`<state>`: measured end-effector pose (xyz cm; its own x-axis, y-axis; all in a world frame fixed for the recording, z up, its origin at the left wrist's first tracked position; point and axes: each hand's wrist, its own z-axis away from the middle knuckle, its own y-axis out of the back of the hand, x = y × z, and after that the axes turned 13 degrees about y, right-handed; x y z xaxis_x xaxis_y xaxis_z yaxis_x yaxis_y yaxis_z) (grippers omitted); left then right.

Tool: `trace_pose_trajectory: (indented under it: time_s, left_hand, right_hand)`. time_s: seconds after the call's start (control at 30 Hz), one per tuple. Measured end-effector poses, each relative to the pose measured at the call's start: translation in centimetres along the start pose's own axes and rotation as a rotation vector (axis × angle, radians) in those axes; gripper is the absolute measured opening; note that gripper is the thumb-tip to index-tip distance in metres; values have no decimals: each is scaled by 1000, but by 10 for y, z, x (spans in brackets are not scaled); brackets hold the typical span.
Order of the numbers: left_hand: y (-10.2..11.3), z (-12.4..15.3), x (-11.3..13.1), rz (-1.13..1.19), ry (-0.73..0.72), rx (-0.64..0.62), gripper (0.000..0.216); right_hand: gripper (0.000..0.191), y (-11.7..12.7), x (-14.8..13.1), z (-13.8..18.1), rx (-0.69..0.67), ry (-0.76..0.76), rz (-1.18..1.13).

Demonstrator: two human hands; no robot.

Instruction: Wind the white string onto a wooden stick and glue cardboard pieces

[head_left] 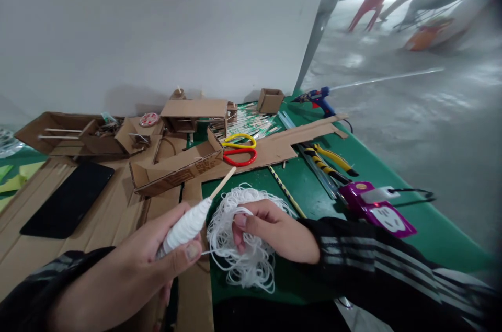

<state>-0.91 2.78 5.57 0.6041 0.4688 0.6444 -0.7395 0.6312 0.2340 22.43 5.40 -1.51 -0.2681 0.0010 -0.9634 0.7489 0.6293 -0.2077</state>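
Observation:
My left hand (168, 253) is wrapped round a wooden stick wound with white string (189, 227); the bare tip of the stick (223, 182) points up and to the right. From the winding a strand runs right, toward a loose heap of white string (251, 269) on the green table. Over that heap is my right hand (261, 225), its thumb and fingers pinched together on loops of the string. Behind the heap lie scissors with one yellow and one red handle (240, 157), their blades hidden by a cardboard tray (176, 167).
A black phone (68, 198) lies on cardboard at left. Cardboard boxes (196, 110) and thin sticks (251, 124) line the wall. On the right are a blue glue gun (319, 100), yellow-black pliers (329, 162) and a purple power strip (376, 209) with a plugged-in cord.

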Motion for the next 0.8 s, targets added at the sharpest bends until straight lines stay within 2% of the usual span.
trace_pose_trajectory:
  time_s: [0.1, 0.23, 0.4, 0.5, 0.6, 0.8]
  left_hand:
    - [-4, -1, 2, -6, 6, -1, 35]
    - [-10, -4, 5, 15, -17, -61, 26]
    - [-14, -9, 3, -4, -41, -22, 28]
    - [-14, -12, 4, -7, -49, 12, 30]
    - [-14, -16, 5, -53, -61, 23, 31]
    - [-12, -23, 7, -146, -131, 78, 31]
  right_hand:
    - [43, 2, -6, 0, -28, 84, 108]
    - [39, 4, -14, -2, -84, 183, 238]
    - [23, 1, -15, 0, -93, 64, 242]
    - [23, -2, -12, 1, -156, 0, 432]
    - [32, -4, -10, 0, -183, 6, 683]
    - [15, -3, 0, -3, -306, 95, 874]
